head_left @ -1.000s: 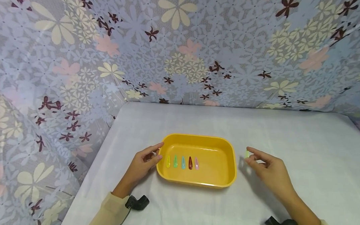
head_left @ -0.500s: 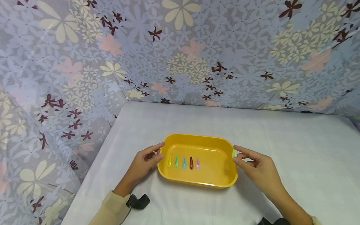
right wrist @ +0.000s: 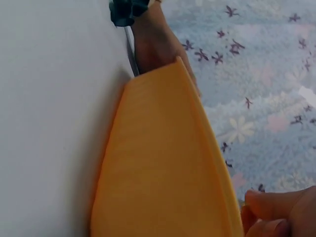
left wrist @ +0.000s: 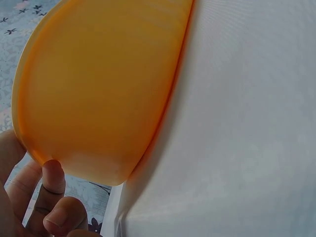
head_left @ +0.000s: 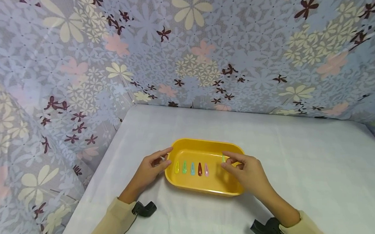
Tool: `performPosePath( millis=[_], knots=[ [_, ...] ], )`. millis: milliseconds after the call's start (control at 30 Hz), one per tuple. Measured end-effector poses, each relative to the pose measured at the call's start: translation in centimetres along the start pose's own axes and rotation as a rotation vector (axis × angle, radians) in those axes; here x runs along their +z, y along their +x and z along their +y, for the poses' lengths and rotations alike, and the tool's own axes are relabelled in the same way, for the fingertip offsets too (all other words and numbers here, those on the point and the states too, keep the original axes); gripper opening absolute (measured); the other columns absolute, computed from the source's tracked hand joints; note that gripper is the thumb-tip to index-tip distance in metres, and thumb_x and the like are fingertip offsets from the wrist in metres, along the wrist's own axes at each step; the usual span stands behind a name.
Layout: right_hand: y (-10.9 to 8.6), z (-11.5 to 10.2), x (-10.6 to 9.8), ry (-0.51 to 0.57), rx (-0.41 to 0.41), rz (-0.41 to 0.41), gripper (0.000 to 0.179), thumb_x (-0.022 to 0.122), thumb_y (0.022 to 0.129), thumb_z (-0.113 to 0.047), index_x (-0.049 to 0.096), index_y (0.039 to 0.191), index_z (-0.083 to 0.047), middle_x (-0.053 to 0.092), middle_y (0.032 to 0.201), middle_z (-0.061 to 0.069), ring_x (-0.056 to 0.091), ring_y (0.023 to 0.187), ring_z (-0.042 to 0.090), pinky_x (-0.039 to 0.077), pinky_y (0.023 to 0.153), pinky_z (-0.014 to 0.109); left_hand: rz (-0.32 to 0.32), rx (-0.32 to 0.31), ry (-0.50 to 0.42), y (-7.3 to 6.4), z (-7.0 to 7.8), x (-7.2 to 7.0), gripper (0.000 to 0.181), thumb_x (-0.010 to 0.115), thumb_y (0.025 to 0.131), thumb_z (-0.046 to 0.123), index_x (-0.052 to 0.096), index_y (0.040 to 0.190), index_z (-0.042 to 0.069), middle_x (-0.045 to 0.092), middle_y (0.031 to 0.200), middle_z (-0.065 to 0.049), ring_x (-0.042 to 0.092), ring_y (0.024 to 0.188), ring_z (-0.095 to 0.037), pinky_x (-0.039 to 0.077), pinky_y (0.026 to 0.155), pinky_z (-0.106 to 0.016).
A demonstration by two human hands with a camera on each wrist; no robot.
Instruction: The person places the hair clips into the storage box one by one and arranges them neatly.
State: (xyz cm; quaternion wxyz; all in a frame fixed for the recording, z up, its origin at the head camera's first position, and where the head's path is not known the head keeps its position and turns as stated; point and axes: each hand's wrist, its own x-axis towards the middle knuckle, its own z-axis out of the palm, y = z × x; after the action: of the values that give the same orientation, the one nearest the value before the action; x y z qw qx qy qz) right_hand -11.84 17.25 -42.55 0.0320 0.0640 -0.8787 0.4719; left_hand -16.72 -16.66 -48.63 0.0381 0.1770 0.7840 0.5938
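My right hand pinches a pale green snap hair clip between thumb and index finger, above the right half of a yellow tray. At the tray's left end, my left hand holds the rim with thumb and fingers. Inside the tray several snap clips lie in a row: a yellow clip, a green clip, a light blue clip, a dark red clip and a pink clip. The tray's outer wall fills much of both wrist views, hiding the clips there.
A white cloth covers the table under the tray. Behind and to the left hangs a flower-patterned curtain. Black camera mounts sit on both wrists.
My right hand has carried the pale green clip leftward, from beside the tray, across its right rim and over its inside. The left hand stays at the rim.
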Motion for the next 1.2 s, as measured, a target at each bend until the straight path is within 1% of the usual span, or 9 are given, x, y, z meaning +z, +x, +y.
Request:
performPosePath(
  millis=[133, 267, 433, 567, 667, 833, 1000, 1100, 1200],
  knots=[
    [0.8, -0.5, 1.2, -0.052, -0.033, -0.017, 0.035, 0.08, 0.091, -0.018, 0.074, 0.123, -0.005, 0.069, 0.085, -0.002, 0.033, 0.046, 0.006, 0.028, 0.044, 0.021, 0.005, 0.003, 0.01, 0.0, -0.1, 0.0, 0.044, 0.07, 0.099, 0.021, 0.063, 0.143, 0.018, 0.058, 0.107, -0.006, 0.048, 0.083, -0.021, 0.04, 0.062, -0.021],
    [1.4, -0.9, 1.9, -0.109, -0.046, -0.036, 0.034, 0.079, 0.09, -0.016, 0.074, 0.122, -0.003, 0.068, 0.082, -0.003, 0.035, 0.046, 0.008, 0.028, 0.044, 0.022, 0.005, 0.02, 0.026, 0.1, -0.1, 0.0, 0.044, 0.07, 0.099, 0.023, 0.063, 0.143, 0.018, 0.059, 0.106, -0.005, 0.05, 0.086, -0.022, 0.041, 0.065, -0.021],
    [2.1, -0.9, 2.7, -0.138, -0.025, -0.108, 0.036, 0.08, 0.089, -0.015, 0.074, 0.121, 0.0, 0.067, 0.079, -0.004, 0.04, 0.048, 0.01, 0.028, 0.044, 0.022, -0.002, 0.019, 0.021, 0.2, -0.1, -0.1, 0.045, 0.07, 0.099, 0.023, 0.062, 0.143, 0.016, 0.059, 0.105, -0.005, 0.051, 0.089, -0.024, 0.042, 0.067, -0.022],
    [2.4, -0.9, 3.5, -0.175, 0.001, -0.131, 0.034, 0.081, 0.088, -0.014, 0.075, 0.117, 0.001, 0.064, 0.073, -0.005, 0.045, 0.053, 0.012, 0.028, 0.046, 0.022, -0.004, 0.015, 0.022, 0.2, -0.1, -0.2, 0.045, 0.07, 0.099, 0.024, 0.062, 0.143, 0.016, 0.059, 0.106, -0.005, 0.051, 0.09, -0.024, 0.042, 0.068, -0.023],
    [2.5, -0.8, 3.9, -0.218, -0.004, -0.139, 0.03, 0.082, 0.087, -0.012, 0.076, 0.113, 0.002, 0.06, 0.067, -0.007, 0.043, 0.053, 0.011, 0.028, 0.047, 0.022, -0.003, 0.013, 0.017, 0.1, 0.0, -0.2, 0.045, 0.07, 0.099, 0.024, 0.062, 0.143, 0.016, 0.059, 0.105, -0.006, 0.05, 0.09, -0.024, 0.042, 0.068, -0.023],
    [2.6, -0.5, 4.3, -0.265, -0.058, -0.17, 0.025, 0.08, 0.087, -0.01, 0.077, 0.108, 0.002, 0.053, 0.06, -0.008, 0.036, 0.049, 0.008, 0.026, 0.047, 0.021, -0.001, 0.019, 0.01, 0.0, 0.0, -0.2, 0.045, 0.07, 0.099, 0.023, 0.062, 0.143, 0.014, 0.059, 0.105, -0.006, 0.049, 0.088, -0.022, 0.041, 0.068, -0.023],
    [2.7, -0.3, 4.5, -0.297, -0.074, -0.184, 0.025, 0.081, 0.085, -0.008, 0.077, 0.108, 0.002, 0.053, 0.061, -0.007, 0.04, 0.051, 0.009, 0.032, 0.05, 0.023, -0.001, 0.026, 0.011, 0.0, -0.1, -0.2, 0.045, 0.07, 0.099, 0.023, 0.062, 0.143, 0.014, 0.059, 0.104, -0.006, 0.05, 0.089, -0.022, 0.042, 0.069, -0.024],
    [2.7, -0.4, 4.6, -0.333, -0.068, -0.189, 0.022, 0.083, 0.084, -0.008, 0.078, 0.104, 0.0, 0.053, 0.063, -0.006, 0.044, 0.056, 0.011, 0.036, 0.055, 0.024, 0.003, 0.024, 0.018, 0.0, -0.1, -0.1, 0.045, 0.07, 0.099, 0.023, 0.063, 0.143, 0.015, 0.059, 0.104, -0.006, 0.05, 0.089, -0.023, 0.042, 0.07, -0.024],
    [2.7, -0.5, 4.7, -0.376, -0.048, -0.201, 0.015, 0.084, 0.083, -0.009, 0.078, 0.095, -0.003, 0.051, 0.062, -0.005, 0.044, 0.058, 0.012, 0.037, 0.058, 0.026, 0.004, 0.018, 0.023, 0.1, 0.0, -0.1, 0.045, 0.07, 0.099, 0.024, 0.063, 0.143, 0.016, 0.059, 0.104, -0.005, 0.05, 0.09, -0.024, 0.043, 0.071, -0.024]
  ],
)
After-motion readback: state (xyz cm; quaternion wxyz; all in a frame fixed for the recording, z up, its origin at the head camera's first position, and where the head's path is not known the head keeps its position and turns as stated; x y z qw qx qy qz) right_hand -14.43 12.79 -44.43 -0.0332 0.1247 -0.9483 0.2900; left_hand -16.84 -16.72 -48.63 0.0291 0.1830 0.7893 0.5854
